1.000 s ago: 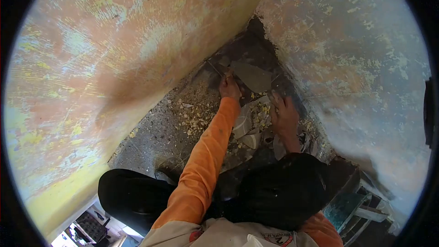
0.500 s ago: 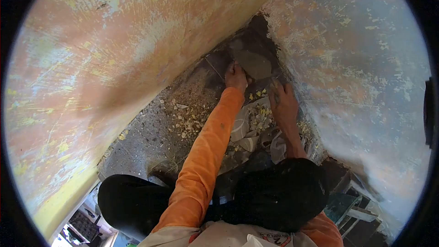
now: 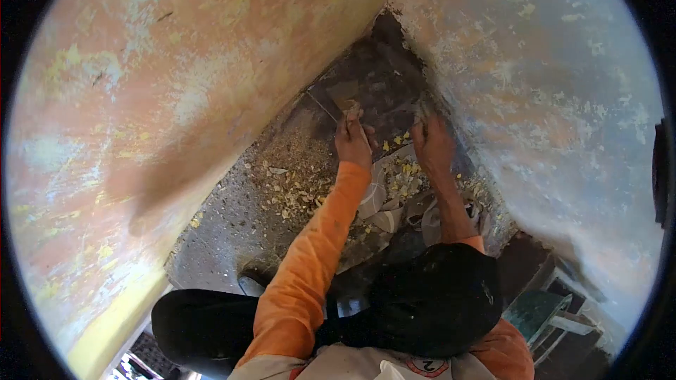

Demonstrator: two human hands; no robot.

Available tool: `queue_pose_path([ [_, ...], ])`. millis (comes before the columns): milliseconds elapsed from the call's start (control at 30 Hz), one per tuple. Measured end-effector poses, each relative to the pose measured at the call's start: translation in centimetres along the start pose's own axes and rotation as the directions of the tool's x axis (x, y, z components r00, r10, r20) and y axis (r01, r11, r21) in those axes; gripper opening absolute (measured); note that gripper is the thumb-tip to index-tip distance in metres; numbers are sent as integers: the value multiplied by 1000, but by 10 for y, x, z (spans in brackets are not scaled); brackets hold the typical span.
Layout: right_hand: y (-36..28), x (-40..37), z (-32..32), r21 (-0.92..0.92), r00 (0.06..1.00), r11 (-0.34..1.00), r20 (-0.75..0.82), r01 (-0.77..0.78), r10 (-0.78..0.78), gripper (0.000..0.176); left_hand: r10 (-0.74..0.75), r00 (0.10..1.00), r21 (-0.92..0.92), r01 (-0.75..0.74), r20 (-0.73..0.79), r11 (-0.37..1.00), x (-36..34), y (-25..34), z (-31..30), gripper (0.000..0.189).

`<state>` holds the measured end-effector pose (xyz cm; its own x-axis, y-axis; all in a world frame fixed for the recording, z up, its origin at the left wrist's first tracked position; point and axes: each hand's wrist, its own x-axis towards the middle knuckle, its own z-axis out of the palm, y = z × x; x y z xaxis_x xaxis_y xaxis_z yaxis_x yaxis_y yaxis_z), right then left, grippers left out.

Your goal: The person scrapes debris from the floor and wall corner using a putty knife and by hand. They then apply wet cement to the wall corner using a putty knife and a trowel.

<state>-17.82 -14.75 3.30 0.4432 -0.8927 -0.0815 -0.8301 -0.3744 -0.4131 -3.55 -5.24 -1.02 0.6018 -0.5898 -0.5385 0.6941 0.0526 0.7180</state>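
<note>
My left hand (image 3: pixel 354 142) is closed around a thin, flat tan piece (image 3: pixel 343 91) that juts out past the fingertips over the dark floor (image 3: pixel 373 74). A pale narrow edge shows along the palm side of this hand. My right hand (image 3: pixel 433 146) reaches down beside the base of the right wall, its fingertips blurred and low over the floor. Between my wrists lies a heap of yellow and pale flakes (image 3: pixel 405 172) on broken light-coloured pieces (image 3: pixel 373 193). More crumbly debris (image 3: pixel 296 193) is spread left of my left forearm.
Two scraped, patchy walls, an orange-yellow one (image 3: pixel 211 77) and a bluish one (image 3: pixel 542 91), meet in a corner ahead. My bent knees (image 3: pixel 429 295) are close to the debris. A green and white frame-like object (image 3: pixel 539 320) stands at lower right.
My left hand has drawn back slightly toward me. The flat piece in it, broad and grey before, now looks smaller and sits further left. My right hand has shifted slightly.
</note>
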Motion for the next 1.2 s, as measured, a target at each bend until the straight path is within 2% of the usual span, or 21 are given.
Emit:
queue_pose_path([
  [33,3,-4,4,20,1000,1000,-5,-21,21,53,63,998,-28,-64,-6,998,-9,1,-3,42],
  [100,14,-4,7,294,998,954,16,-65,63,55,67,997,79,-70,39,994,-21,9,-10,42],
  [167,25,-1,12,303,999,951,20,-51,47,55,73,994,175,-87,85,981,-23,21,-13,42],
  [233,17,-9,6,322,999,946,33,-38,29,55,83,930,394,-230,357,890,-24,41,-20,46],
  [267,8,-13,-8,390,991,918,128,-79,31,56,82,929,408,-237,362,882,-28,53,-24,46],
  [333,1,-15,-15,459,975,881,221,-119,16,56,-201,907,701,-129,369,701,-56,101,-17,47],
  [367,3,-12,-7,423,961,893,274,-152,34,54,-199,909,708,-133,366,693,-70,122,-18,47],
  [433,-2,5,-1,401,945,897,324,-185,50,52,-361,859,832,-124,363,542,-101,166,-28,45],
  [500,-18,27,1,426,925,892,380,-151,-25,34,-367,841,879,-235,398,415,-142,215,-33,43],
  [533,-22,31,4,433,929,887,370,-160,-13,34,-387,869,881,-108,308,460,-174,246,-31,43],
  [567,-31,35,12,326,992,945,105,33,-71,33,-407,889,861,29,210,507,-203,268,-35,43],
  [600,-35,37,17,162,974,968,-154,194,-169,31,-334,919,827,17,208,563,-221,273,-44,43],
  [633,-38,34,13,162,973,967,-156,196,-171,31,-255,946,787,-2,202,617,-234,277,-52,44],
  [700,-38,22,4,12,980,988,-130,153,-151,33,-255,955,783,43,149,621,-253,283,-62,43],
  [833,-30,2,-10,48,987,992,-117,117,-111,38,-261,957,783,66,126,618,-267,296,-62,40],
  [900,-30,-1,-20,211,991,976,131,-48,20,42,-261,953,804,32,155,594,-268,300,-63,40],
  [933,-33,-2,-20,203,992,978,125,-46,21,42,-253,950,814,-1,182,581,-269,300,-63,38],
  [1033,-36,0,1,95,997,995,69,35,-42,41,-257,940,832,-48,224,552,-267,307,-60,36],
  [1100,-21,23,39,58,975,976,-87,210,-205,41,-271,934,843,-54,232,535,-267,310,-61,34],
  [1133,-26,36,36,53,975,976,-80,210,-206,41,-247,941,831,-60,232,553,-268,309,-63,34],
  [1200,-40,60,27,-109,950,958,198,266,-241,35,-226,949,816,-53,221,575,-269,309,-66,33],
])
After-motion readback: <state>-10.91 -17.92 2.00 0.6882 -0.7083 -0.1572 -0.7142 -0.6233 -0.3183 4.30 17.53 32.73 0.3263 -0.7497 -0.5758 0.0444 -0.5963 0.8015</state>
